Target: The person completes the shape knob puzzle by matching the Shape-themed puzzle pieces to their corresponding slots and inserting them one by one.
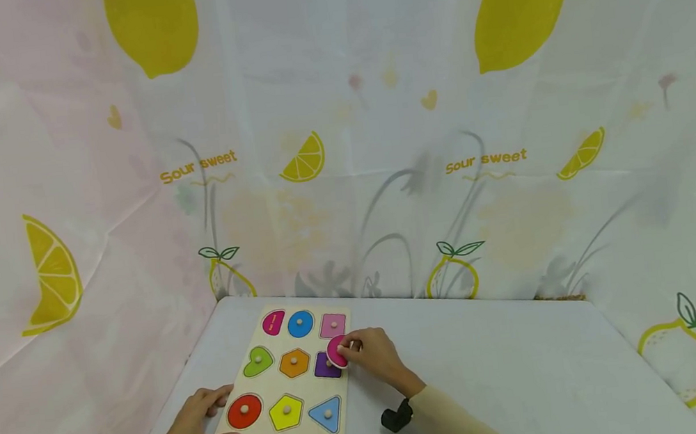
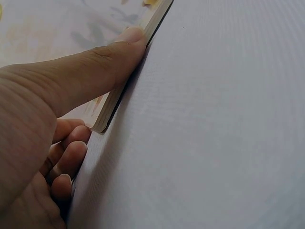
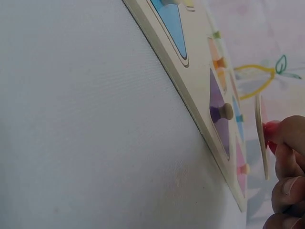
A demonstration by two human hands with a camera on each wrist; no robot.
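Observation:
A wooden knob puzzle board lies on the white table, seen in all three views. My right hand pinches a magenta puzzle piece by its knob. The piece is tilted and overlaps the purple square in the head view; in the right wrist view its thin edge stands apart from the board. My left hand holds the board's near left corner, thumb along the near edge and curled fingers at the left side. At the board's far left is a magenta half-round spot with yellow lettering and no knob.
Other knobbed pieces sit in the board, among them a red circle, yellow pentagon, light blue triangle and green heart. Lemon-printed cloth rises behind the white table. A black band is at my right wrist.

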